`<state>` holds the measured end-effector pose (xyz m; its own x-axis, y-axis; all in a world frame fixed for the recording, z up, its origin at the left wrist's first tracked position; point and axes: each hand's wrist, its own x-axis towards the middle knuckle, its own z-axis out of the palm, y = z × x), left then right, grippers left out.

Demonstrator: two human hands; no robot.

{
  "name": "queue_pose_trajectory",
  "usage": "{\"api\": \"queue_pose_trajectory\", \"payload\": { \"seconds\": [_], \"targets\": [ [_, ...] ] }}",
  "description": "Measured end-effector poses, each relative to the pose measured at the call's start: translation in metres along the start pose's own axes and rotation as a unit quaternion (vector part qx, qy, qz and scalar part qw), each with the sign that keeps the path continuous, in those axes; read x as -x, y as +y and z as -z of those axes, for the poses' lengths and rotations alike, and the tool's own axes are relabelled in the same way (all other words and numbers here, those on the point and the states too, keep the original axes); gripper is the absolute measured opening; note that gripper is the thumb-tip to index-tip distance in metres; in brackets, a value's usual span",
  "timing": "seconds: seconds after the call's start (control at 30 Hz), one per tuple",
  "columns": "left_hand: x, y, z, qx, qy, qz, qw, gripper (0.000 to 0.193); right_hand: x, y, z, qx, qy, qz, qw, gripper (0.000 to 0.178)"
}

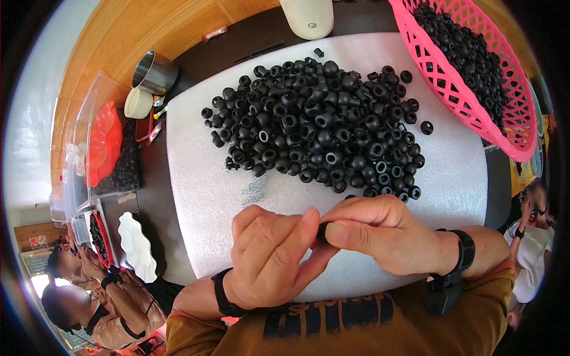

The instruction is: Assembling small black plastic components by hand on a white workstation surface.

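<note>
My left hand and my right hand meet close to my chest, over the near part of a white foam sheet. Between their fingertips they pinch one small black piece, mostly covered by the fingers. My right thumb presses against it, while the left fingers are curled around its other side. Just beyond my hands spreads a large heap of small black hollow ball-shaped pieces with round openings. A few lie loose at the heap's edges.
A pink lattice basket full of similar black pieces stands at the far right. Along the left are a metal cup, a clear bin with a red tray and a white wavy-edged dish. A white container stands at the back. Other people sit on both sides.
</note>
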<state>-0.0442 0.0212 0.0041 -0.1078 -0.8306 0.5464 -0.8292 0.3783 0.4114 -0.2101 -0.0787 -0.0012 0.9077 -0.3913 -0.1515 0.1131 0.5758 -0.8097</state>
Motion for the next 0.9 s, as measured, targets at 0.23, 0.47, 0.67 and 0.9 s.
{"api": "queue_pose_trajectory", "payload": {
  "seconds": [0.23, 0.47, 0.67, 0.9],
  "targets": [
    [0.002, 0.002, -0.001, -0.048, -0.005, -0.010, 0.999, 0.055, 0.002, 0.001, -0.001, -0.036, 0.006, -0.012, 0.999, 0.022],
    [-0.004, 0.001, -0.001, -0.057, 0.017, -0.016, 0.998, 0.050, 0.001, 0.000, -0.002, -0.071, -0.004, -0.024, 0.997, 0.024],
    [-0.009, 0.007, 0.008, -0.023, -0.009, 0.022, 0.999, 0.052, 0.003, -0.004, -0.002, -0.036, -0.023, -0.016, 0.999, 0.025],
    [-0.008, 0.005, 0.000, -0.035, -0.007, 0.037, 0.999, 0.051, -0.002, 0.001, 0.002, -0.067, -0.013, -0.001, 0.998, 0.022]
  ]
}}
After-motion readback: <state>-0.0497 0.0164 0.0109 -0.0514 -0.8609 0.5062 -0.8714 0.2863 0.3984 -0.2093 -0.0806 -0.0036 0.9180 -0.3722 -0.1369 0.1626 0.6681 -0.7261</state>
